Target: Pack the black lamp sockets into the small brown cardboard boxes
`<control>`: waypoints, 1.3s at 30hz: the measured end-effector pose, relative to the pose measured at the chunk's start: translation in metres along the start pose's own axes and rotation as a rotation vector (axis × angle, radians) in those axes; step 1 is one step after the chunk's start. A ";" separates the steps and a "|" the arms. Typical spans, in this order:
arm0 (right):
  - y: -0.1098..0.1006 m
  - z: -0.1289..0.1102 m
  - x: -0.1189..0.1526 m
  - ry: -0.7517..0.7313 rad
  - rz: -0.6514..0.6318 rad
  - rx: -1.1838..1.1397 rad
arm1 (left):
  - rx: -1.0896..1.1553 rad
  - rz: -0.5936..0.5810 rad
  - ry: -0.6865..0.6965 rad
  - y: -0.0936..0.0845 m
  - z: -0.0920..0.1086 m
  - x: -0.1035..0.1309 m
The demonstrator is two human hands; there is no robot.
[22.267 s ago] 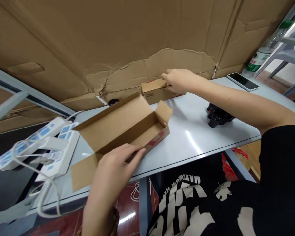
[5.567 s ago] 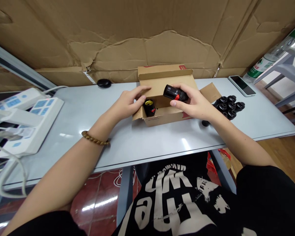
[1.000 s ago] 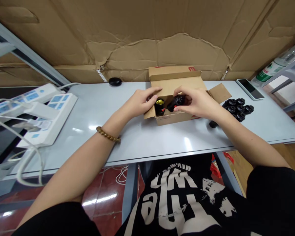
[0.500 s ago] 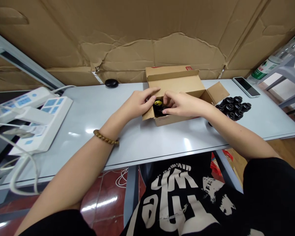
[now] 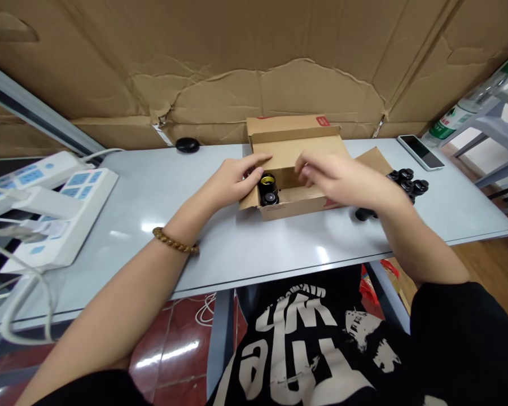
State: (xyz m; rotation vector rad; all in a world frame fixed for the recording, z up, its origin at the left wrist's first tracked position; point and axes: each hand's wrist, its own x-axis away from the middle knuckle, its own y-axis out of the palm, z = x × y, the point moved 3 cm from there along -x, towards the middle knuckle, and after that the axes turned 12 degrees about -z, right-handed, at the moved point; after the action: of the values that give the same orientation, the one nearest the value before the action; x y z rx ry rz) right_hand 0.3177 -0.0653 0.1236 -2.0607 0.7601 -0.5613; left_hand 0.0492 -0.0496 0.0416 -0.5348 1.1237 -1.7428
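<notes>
A small cardboard box point(image 5: 292, 207) lies on the table with its lid raised at the back and a side flap folded out to the right. My left hand point(image 5: 239, 179) grips its left end, thumb and fingers at the edge. Inside that end sit black cylindrical parts: one with a yellow ring point(image 5: 268, 181) and one with a round dark top point(image 5: 271, 198). Over the box's right part hovers my right hand point(image 5: 336, 176), slightly blurred, fingers loosely bent and nothing visible in them. Several more black parts point(image 5: 406, 176) stand to the right, partly behind my right forearm.
White power strips point(image 5: 84, 197) with plugs and cables fill the table's left side. A black oval object point(image 5: 187, 145) lies near the back. At the back right are a phone point(image 5: 421, 151) and a plastic bottle point(image 5: 452, 119). A cardboard wall point(image 5: 254, 51) closes off the back.
My right hand has drawn back to the right from the box's left end, uncovering a second black part inside. My left hand stays at the box's edge.
</notes>
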 end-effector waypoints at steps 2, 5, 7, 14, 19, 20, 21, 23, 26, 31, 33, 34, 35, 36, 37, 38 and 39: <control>-0.029 0.007 0.029 0.073 0.164 0.041 | 0.009 0.002 -0.004 0.000 0.000 0.000; -0.060 0.029 0.072 0.336 0.300 0.191 | 0.032 0.010 -0.014 0.000 0.000 0.001; -0.062 0.049 0.092 0.563 0.164 0.274 | 0.059 0.021 -0.025 0.000 0.001 0.000; -0.029 0.091 0.102 0.576 0.064 0.358 | 0.161 0.055 -0.074 0.001 0.000 -0.002; -0.028 0.106 0.094 0.583 0.168 0.260 | 0.202 0.044 -0.066 0.001 0.003 -0.001; -0.027 0.109 0.092 0.596 0.133 0.243 | 0.205 0.042 -0.067 0.001 0.004 -0.001; -0.026 0.112 0.089 0.608 0.091 0.223 | 0.205 0.041 -0.070 0.000 0.004 -0.001; -0.026 0.116 0.086 0.613 0.025 0.187 | 0.198 0.041 -0.080 0.000 0.004 -0.001; -0.034 0.118 0.084 0.573 0.025 0.217 | 0.190 0.044 -0.087 -0.001 0.003 0.000; -0.070 0.108 0.090 0.497 0.138 0.289 | 0.177 0.048 -0.068 0.000 0.002 0.000; -0.088 0.101 0.091 0.485 0.278 0.363 | 0.172 0.046 -0.065 0.000 0.002 -0.001; -0.096 0.097 0.090 0.479 0.357 0.404 | 0.170 0.043 -0.066 0.000 0.002 -0.001; -0.101 0.093 0.088 0.459 0.442 0.436 | 0.171 0.040 -0.066 0.000 0.002 -0.001; -0.105 0.088 0.086 0.419 0.531 0.432 | 0.175 0.037 -0.065 0.000 0.002 -0.001; -0.106 0.083 0.082 0.363 0.611 0.384 | 0.183 0.037 -0.061 0.001 0.002 -0.001; -0.105 0.078 0.077 0.291 0.660 0.302 | 0.193 0.039 -0.056 0.001 0.002 -0.001; -0.101 0.072 0.071 0.207 0.675 0.207 | 0.202 0.041 -0.051 0.001 0.002 -0.001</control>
State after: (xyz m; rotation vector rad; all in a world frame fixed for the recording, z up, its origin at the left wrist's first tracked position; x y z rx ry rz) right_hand 0.4451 -0.0282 0.1765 -1.4439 1.3775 -0.4398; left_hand 0.0515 -0.0498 0.0418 -0.4266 0.9045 -1.7725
